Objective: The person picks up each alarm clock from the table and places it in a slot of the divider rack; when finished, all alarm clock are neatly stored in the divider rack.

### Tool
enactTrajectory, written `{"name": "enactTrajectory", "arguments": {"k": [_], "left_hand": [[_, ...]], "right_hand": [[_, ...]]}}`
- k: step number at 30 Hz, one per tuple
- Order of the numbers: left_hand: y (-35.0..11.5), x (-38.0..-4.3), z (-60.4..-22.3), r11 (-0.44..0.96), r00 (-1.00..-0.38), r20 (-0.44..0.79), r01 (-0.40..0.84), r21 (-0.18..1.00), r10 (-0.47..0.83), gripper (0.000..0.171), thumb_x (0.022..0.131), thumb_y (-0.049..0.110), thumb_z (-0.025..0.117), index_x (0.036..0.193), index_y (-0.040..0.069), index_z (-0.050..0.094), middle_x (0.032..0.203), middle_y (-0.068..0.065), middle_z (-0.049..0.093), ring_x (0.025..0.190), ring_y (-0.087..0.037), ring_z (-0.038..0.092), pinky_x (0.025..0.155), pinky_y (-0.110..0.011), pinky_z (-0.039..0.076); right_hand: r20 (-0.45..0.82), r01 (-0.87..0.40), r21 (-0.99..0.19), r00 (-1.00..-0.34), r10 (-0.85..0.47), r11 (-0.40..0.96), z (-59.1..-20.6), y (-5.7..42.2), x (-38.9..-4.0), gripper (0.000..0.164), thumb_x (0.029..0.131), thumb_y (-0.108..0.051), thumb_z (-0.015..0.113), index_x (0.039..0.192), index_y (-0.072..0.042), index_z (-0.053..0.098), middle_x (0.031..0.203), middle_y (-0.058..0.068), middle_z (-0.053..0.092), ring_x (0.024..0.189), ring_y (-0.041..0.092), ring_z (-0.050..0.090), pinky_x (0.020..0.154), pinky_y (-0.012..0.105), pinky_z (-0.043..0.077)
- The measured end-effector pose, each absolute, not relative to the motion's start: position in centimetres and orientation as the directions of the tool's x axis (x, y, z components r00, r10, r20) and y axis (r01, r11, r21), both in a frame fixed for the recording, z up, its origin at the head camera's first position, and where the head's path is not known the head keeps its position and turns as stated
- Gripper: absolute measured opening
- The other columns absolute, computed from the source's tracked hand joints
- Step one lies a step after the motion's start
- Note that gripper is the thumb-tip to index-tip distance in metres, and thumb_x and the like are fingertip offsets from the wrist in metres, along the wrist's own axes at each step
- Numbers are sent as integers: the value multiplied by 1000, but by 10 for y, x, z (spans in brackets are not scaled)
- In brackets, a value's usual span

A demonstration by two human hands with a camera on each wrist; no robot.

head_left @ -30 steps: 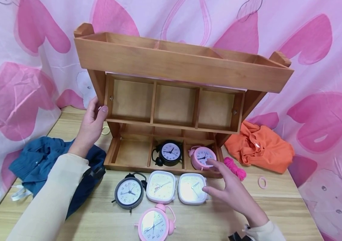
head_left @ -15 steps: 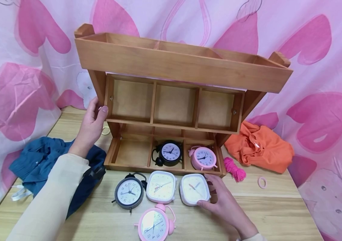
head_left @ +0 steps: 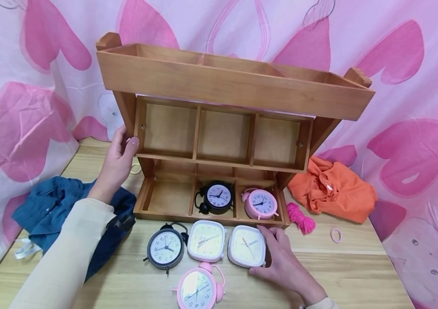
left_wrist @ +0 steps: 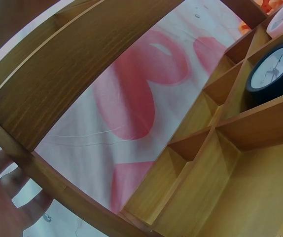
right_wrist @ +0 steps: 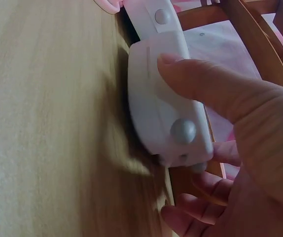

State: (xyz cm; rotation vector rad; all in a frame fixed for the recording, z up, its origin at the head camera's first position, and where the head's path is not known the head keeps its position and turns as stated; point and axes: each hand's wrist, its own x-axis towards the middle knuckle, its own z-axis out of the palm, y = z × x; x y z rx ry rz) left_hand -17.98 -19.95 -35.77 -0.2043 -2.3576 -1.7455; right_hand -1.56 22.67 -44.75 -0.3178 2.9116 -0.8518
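My left hand (head_left: 111, 167) grips the left side post of a wooden rack (head_left: 234, 88); in the left wrist view its thumb and fingers lie on both sides of the wood. My right hand (head_left: 282, 266) holds a white square alarm clock (head_left: 246, 246) by its right side, thumb at the near corner. The right wrist view shows this clock's side (right_wrist: 168, 103) tipped a little off the tabletop. Left of it lies another white square alarm clock (head_left: 206, 241). A black alarm clock (head_left: 217, 196) and a pink one (head_left: 261, 204) sit in the rack's bottom tier.
A dark alarm clock (head_left: 165, 247) and a pink alarm clock (head_left: 195, 289) lie on the table in front. Blue cloth (head_left: 54, 197) is at left, orange cloth (head_left: 334, 191) at right. Pink yarn (head_left: 300, 218) and a pink ring (head_left: 336, 235) lie near the right side.
My right hand has come down from beside the pink clock in the rack and taken hold of the right white clock, which has shifted and tilted slightly. The left hand stays on the rack.
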Motion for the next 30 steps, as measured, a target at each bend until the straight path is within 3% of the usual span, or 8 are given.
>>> {"name": "enactTrajectory", "arguments": {"k": [5,12,23,30], "left_hand": [[-200,-180,-358,289,-970,243,231,929,-5,57,106,37,41,157,27,20,158,-9,29,143,-32,32,116,-57,30],[-200,-180,-359,292,-969,248,235,927,-7,56,105,37,41,157,27,20,158,-10,30,143,-32,32,116,-57,30],[-201,-180,-360,288,-969,248,236,928,-6,56,106,37,41,157,27,20,158,-9,30,143,-32,32,116,-57,30],[-201,-182,-361,292,-971,240,227,929,-9,56,105,37,41,157,28,20,158,-8,29,144,-32,30,116,-58,29]], "right_hand": [[3,-218,-546,-966,-258,809,-451,226,-16,110,57,-39,94,148,-9,40,140,10,45,127,27,42,106,50,43],[9,-234,-578,-960,-281,782,-453,223,-18,110,59,-41,93,149,-10,38,147,7,45,132,28,42,109,52,40],[4,-186,-625,-972,-236,758,-453,226,-18,102,54,-38,95,139,-13,45,132,-3,53,123,14,51,107,47,44],[39,-203,-655,-971,-236,728,-429,234,-20,99,56,-39,94,139,-14,46,129,-9,54,112,10,55,92,34,52]]}}
